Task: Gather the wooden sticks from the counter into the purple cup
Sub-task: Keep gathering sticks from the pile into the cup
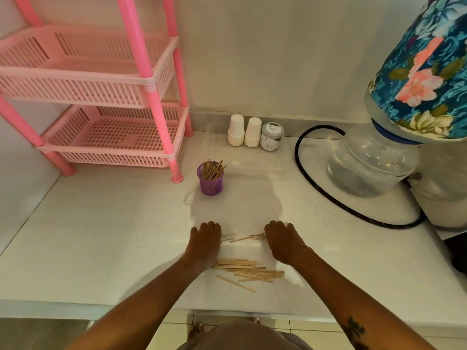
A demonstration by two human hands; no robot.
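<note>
On the counter (pixel 101 236) both hands rest beside loose sticks (pixel 249 271), fingers curled under (grip hidden)

Pale, matt wooden sticks (pixel 246 270) lie on the smooth, speckled counter (pixel 113 236). Behind them stands a purple mesh cup (pixel 211 184). Left of it, the pink rack (pixel 101 97) looks plastic.

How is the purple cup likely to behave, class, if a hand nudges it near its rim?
The purple cup looks like light mesh, tall and narrow, so it would probably tip rather than slide. The sticks standing above its rim likely make it top-heavy and would spill out.
</note>
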